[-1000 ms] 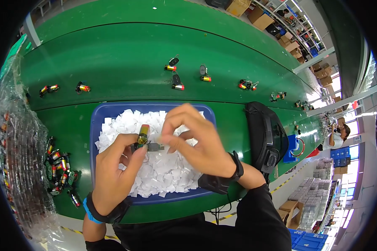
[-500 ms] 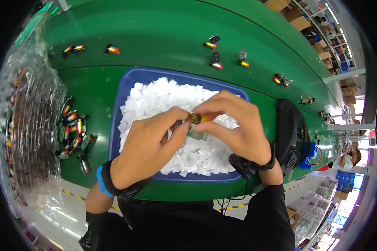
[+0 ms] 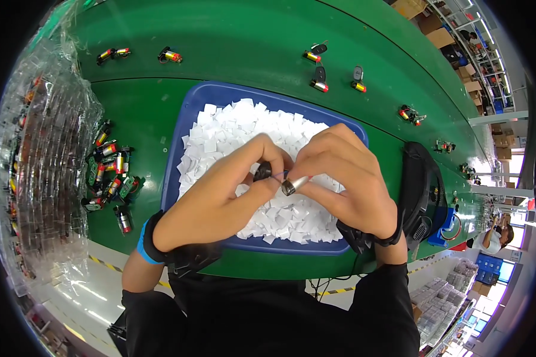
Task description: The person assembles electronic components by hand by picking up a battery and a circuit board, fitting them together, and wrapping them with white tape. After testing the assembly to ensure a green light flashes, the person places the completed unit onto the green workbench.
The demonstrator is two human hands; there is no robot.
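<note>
My left hand is pinched on a small black round part, partly covered by the fingers. Between thumb and fingers, my right hand grips a silver cylindrical battery cell, its end turned toward me. Thin wires seem to run from the cell to the black part. Both hands are above a blue tray filled with small white paper squares. Left of the tray, a heap of battery cells with circuit boards lies on the green bench.
Stacked clear plastic trays stand at the far left. Several cells with small boards are spread along the bench's far strip. A black bag lies right of the tray, a blue device beyond it. Another person is far right.
The cell in my right hand has been turned, showing silver instead of yellow and red. A green board seen below my fingers is out of sight, and the black part now shows.
</note>
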